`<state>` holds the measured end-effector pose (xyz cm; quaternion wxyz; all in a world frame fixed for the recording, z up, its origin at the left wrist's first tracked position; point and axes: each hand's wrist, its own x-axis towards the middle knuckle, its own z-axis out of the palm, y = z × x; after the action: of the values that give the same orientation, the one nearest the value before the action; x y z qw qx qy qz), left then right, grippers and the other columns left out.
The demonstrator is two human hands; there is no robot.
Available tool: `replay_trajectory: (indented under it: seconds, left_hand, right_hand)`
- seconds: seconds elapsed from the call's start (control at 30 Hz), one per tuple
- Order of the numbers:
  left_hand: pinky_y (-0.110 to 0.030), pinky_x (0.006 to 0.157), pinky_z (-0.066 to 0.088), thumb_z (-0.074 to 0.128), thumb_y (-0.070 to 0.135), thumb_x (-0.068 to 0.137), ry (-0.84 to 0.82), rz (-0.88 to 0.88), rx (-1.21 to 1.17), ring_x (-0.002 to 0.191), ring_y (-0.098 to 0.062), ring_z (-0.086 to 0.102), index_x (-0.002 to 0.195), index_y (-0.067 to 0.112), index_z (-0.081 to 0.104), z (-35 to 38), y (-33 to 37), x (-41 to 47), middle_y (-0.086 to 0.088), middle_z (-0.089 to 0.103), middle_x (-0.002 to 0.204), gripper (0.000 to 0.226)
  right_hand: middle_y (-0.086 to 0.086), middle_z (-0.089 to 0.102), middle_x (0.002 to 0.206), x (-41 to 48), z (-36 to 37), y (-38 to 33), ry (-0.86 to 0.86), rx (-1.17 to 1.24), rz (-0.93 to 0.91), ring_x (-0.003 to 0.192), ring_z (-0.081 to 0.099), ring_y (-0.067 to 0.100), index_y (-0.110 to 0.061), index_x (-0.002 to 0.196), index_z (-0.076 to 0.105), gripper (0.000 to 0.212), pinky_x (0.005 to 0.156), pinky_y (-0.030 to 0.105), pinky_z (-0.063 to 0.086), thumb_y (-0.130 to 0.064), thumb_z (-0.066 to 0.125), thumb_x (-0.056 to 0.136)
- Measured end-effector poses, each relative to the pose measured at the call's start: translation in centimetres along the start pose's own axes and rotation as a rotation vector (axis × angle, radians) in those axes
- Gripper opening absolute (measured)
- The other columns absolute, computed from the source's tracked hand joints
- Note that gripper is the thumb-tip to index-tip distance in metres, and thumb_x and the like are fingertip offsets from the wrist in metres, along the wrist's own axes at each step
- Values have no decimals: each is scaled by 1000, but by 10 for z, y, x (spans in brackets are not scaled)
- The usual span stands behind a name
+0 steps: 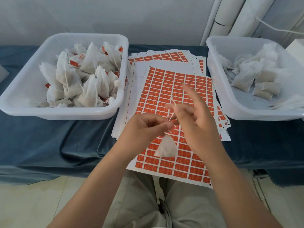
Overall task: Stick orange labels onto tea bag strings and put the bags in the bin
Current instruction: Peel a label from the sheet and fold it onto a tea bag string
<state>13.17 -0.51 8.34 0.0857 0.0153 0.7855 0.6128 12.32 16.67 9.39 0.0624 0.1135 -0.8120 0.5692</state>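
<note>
tea bag [166, 149] hangs by its string [171, 118] from both hands.

left bin [65, 112] and right bin [230, 102] flank label sheets [172, 89], blue cloth [57, 142] bare near left

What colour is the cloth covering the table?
Dark blue cloth, seen best in the head view.

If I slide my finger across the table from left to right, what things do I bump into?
Bin of labelled tea bags → sheets of orange labels, with a tea bag dangling over them → bin of unlabelled tea bags.
</note>
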Motion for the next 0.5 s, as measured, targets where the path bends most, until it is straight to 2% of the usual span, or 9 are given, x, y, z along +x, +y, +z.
replay_trajectory:
  seconds: [0.07,0.1,0.17,0.23,0.3,0.4,0.5]
  left_hand:
    - [-20,70,62,72,37,97,102,45,-12,82,-13,75,83,38,80,4,-5,0,10,78,84,16]
    - [-17,71,61,70,37,97,149,61,-25,82,-12,75,85,40,79,6,-8,0,11,78,84,15]
    - [-16,72,60,68,39,99,211,85,-54,81,-13,74,88,42,77,7,-10,-1,11,77,84,15]
    - [-17,69,60,66,36,101,225,131,-65,76,-13,72,88,41,76,9,-11,-2,9,76,82,17]
    - [-17,65,57,66,32,102,210,157,-61,70,-12,69,87,40,75,10,-12,-2,7,74,79,20]
    - [-16,61,54,68,31,101,194,146,-55,66,-9,68,90,40,76,11,-11,-2,8,74,77,17]
    - [-12,60,52,69,31,100,178,130,-71,68,-7,70,90,41,79,10,-9,-2,10,76,78,16]
  right_hand:
    - [-51,56,118,-2,1,2,39,70,116,111,68,-7,-73,144,18,65,72,4,50,-73,56,92]
    - [-48,57,117,-4,1,4,57,88,159,107,70,-6,-76,140,17,65,72,8,54,-79,56,88]
    - [-37,62,110,-8,2,9,27,52,214,96,71,-7,-68,125,34,51,64,10,56,-84,53,81]
    - [-27,67,100,-11,5,15,-72,-44,212,91,71,-4,-52,109,50,41,64,8,54,-82,52,81]
    - [-21,69,95,-13,7,19,-125,-82,177,87,72,4,-43,100,58,32,69,14,58,-72,53,89]
    - [-12,69,86,-12,4,21,-174,-70,136,81,70,12,-39,95,62,27,68,23,60,-63,51,95]
    - [-10,69,84,-10,1,23,-233,-68,135,80,69,13,-40,96,61,25,67,25,59,-62,50,96]
